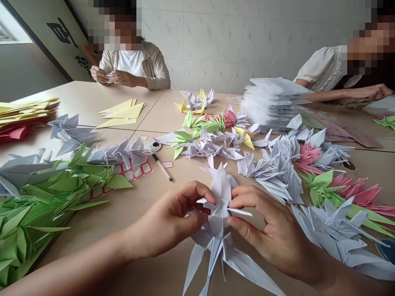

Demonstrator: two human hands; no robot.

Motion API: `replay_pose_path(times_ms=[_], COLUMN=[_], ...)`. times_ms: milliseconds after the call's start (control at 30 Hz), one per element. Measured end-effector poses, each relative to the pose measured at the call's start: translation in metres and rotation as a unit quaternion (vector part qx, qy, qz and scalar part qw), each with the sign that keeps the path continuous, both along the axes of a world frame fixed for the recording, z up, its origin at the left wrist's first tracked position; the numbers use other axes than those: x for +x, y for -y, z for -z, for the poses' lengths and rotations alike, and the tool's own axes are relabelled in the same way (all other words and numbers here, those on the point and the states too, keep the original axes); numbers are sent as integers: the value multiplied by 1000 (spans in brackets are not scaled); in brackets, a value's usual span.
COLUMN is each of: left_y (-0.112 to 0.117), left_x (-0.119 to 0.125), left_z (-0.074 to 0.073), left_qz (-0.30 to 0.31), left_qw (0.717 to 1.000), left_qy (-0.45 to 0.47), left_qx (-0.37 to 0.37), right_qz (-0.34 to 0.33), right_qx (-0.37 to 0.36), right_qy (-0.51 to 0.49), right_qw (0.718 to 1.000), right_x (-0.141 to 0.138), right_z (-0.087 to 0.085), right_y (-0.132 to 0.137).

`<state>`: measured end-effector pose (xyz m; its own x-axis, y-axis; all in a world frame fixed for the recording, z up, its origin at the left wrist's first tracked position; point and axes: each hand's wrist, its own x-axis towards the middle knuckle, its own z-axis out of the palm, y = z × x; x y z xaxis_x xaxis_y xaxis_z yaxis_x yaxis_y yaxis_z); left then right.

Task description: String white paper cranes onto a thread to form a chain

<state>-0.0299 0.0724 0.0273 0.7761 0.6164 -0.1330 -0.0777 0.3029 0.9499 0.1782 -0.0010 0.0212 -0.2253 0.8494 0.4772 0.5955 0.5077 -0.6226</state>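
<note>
Both my hands are raised over the wooden table [154,113], gripping a pale lilac paper crane [219,213] between them. My left hand [173,218] pinches the crane's left side with thumb and fingers. My right hand [268,230] holds its right side, with the thumb below the fingers. Further folded cranes of the same paper [228,263] hang together below it, their long points reaching towards me. My fingers hide part of the crane's middle.
Long strings of green [40,213], lilac [277,176] and pink [308,158] paper cranes cover much of the table. A pen [162,166] lies near a red-bordered label sheet [132,170]. A stack of white cranes [271,105] stands beyond. Two co-workers [129,65] [339,78] sit at the far side.
</note>
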Motion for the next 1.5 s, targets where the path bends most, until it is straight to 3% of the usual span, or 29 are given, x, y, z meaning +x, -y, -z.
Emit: replay_pose_path(times_ms=[167, 300, 400, 567, 767, 1033, 1233, 1400, 1500], left_y=[2, 0, -2, -4, -7, -9, -9, -7, -3], left_x=[1, 4, 5, 6, 6, 5, 2, -6, -9], left_z=[-1, -3, -3, -1, 0, 1, 0, -1, -3], left_qz=[-17, -86, -95, -126, -145, -186, -196, -137, -113], left_qw=[997, 995, 995, 991, 989, 977, 948, 884, 871], left_qy=[-41, -21, 15, 38, 20, -18, -62, -82, -78], left_qx=[65, 33, -11, 6, 22, 105, 241, 439, 472], right_qz=[18, 42, -25, -103, -99, -130, -170, -227, -254], right_qx=[-29, -64, -86, -98, -87, -263, -280, -288, -297], right_qy=[2, -25, 10, 79, -33, -168, -180, -115, -83], right_qw=[999, 997, 996, 987, 991, 941, 928, 923, 917], right_x=[-2, 2, 7, 8, 9, 17, 20, 14, 11], right_z=[4, 4, 0, -3, -5, -20, -20, -22, -20], right_y=[-1, -1, 1, 1, -5, -8, -8, -7, -7])
